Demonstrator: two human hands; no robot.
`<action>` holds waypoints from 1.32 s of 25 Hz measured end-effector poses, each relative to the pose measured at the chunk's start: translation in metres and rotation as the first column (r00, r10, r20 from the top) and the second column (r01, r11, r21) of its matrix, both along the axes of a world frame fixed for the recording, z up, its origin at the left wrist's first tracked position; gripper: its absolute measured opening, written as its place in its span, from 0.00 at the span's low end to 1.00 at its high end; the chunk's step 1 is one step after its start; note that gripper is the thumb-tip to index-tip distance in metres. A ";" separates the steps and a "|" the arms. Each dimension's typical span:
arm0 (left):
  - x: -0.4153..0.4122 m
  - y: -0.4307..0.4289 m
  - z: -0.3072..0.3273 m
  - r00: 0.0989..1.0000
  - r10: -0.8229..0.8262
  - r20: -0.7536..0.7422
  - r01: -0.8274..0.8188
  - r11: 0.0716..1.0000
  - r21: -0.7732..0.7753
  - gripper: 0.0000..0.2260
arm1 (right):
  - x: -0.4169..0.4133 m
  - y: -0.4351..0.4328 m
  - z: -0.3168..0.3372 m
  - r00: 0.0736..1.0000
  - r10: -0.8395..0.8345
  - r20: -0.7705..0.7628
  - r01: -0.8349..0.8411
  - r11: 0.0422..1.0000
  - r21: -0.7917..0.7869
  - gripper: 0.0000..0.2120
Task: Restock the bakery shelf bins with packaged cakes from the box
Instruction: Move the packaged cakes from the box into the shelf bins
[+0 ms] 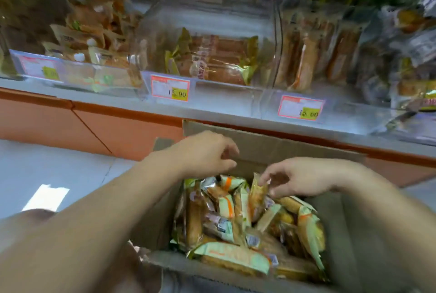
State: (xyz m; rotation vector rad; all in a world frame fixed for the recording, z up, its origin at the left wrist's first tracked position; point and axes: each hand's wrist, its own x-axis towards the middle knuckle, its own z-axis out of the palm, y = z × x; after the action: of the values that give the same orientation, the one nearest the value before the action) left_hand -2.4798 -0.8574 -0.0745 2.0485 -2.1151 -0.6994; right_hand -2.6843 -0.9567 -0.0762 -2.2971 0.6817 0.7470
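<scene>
Your right hand (304, 179) pinches the top of one upright yellowish clear-wrapped cake packet (257, 194) between thumb and fingertips, close to the far wall of the open brown cardboard box (271, 148). The packet stands among the pale green and orange packaged cakes (226, 222) heaped in the box. The print on them is too blurred to read. Your left hand (205, 153) hangs over the box's far left corner, fingers loosely curled, holding nothing. Beyond the box's far edge runs the grey shelf edge (118, 101), carrying clear plastic bins side by side. The middle bin (224, 96) bears a red-bordered price label (170, 87) reading 13.90 on a yellow patch. Its brown cakes lie at the back, with open room towards its front edge. The right-hand bin (349, 113) has a like label (300, 107) that looks to read 15.00, though blurred. Its cakes stand upright at the back, with open room in front. The left-hand bin (77, 75) is full, and its label cannot be read.
</scene>
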 end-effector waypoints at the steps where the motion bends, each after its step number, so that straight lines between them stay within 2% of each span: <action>1: -0.007 -0.004 -0.027 0.998 -0.040 0.049 0.034 0.993 0.112 0.16 | -0.010 0.004 -0.032 0.996 -0.038 -0.077 0.036 0.999 -0.024 0.15; 3: -0.019 -0.001 -0.080 0.994 -0.062 0.090 0.033 0.955 0.295 0.19 | -0.031 0.014 -0.087 0.969 -0.196 -0.152 0.194 0.981 -0.029 0.17; 6: -0.031 0.025 -0.135 0.986 -0.117 0.118 0.053 0.894 0.445 0.24 | -0.058 0.028 -0.137 0.860 -0.505 -0.073 0.507 0.861 0.023 0.15; 7: -0.035 0.032 -0.144 0.983 -0.139 0.118 0.069 0.883 0.465 0.24 | -0.061 0.031 -0.144 0.828 -0.557 -0.062 0.560 0.828 0.040 0.14; 9: -0.041 0.041 -0.149 0.974 -0.187 0.125 0.111 0.882 0.458 0.27 | -0.060 0.039 -0.149 0.844 -0.523 -0.115 0.534 0.839 0.102 0.17; 12: -0.042 0.043 -0.144 0.969 -0.212 0.124 0.141 0.895 0.424 0.27 | -0.049 0.057 -0.156 0.923 -0.305 -0.234 0.342 0.929 0.139 0.29; 14: -0.042 0.042 -0.142 0.968 -0.219 0.124 0.149 0.895 0.421 0.26 | -0.047 0.063 -0.162 0.911 -0.310 -0.272 0.349 0.931 0.110 0.31; 18: -0.038 0.036 -0.138 0.979 -0.179 0.096 0.126 0.907 0.403 0.24 | -0.054 0.063 -0.167 0.921 -0.333 -0.202 0.352 0.934 0.066 0.26; 20: -0.032 0.035 -0.136 0.996 -0.084 0.030 0.067 0.923 0.378 0.27 | -0.058 0.063 -0.167 0.916 -0.383 -0.119 0.393 0.916 0.080 0.18; 22: -0.024 0.035 -0.132 0.993 0.087 -0.078 -0.052 0.927 0.371 0.31 | -0.061 0.062 -0.163 0.859 -0.512 -0.001 0.506 0.849 0.151 0.09; 24: -0.014 0.035 -0.131 0.935 0.271 -0.230 -0.171 0.910 0.377 0.27 | -0.063 0.059 -0.155 0.756 -0.648 0.091 0.613 0.750 0.247 0.11; 26: -0.007 0.038 -0.130 0.820 0.414 -0.396 -0.239 0.876 0.420 0.22 | -0.068 0.054 -0.152 0.671 -0.730 0.129 0.676 0.674 0.296 0.06; 27: -0.004 0.038 -0.128 0.770 0.451 -0.452 -0.254 0.866 0.430 0.21 | -0.070 0.052 -0.152 0.636 -0.761 0.132 0.700 0.640 0.317 0.04; 29: -0.001 0.037 -0.125 0.695 0.496 -0.520 -0.290 0.856 0.429 0.20 | -0.073 0.048 -0.151 0.563 -0.815 0.138 0.728 0.568 0.385 0.09; 31: -0.001 0.035 -0.119 0.626 0.515 -0.586 -0.307 0.853 0.422 0.19 | -0.070 0.044 -0.147 0.538 -0.828 0.154 0.727 0.549 0.411 0.10; 33: -0.001 0.031 -0.115 0.596 0.517 -0.615 -0.317 0.855 0.411 0.19 | -0.064 0.040 -0.135 0.521 -0.833 0.183 0.720 0.545 0.430 0.09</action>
State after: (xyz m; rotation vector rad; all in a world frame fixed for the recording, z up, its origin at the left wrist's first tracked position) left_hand -2.4809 -0.8260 -0.1892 1.8225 -1.0837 -1.4441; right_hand -2.7488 -0.9165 -0.2116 -1.4893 1.2035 -0.0483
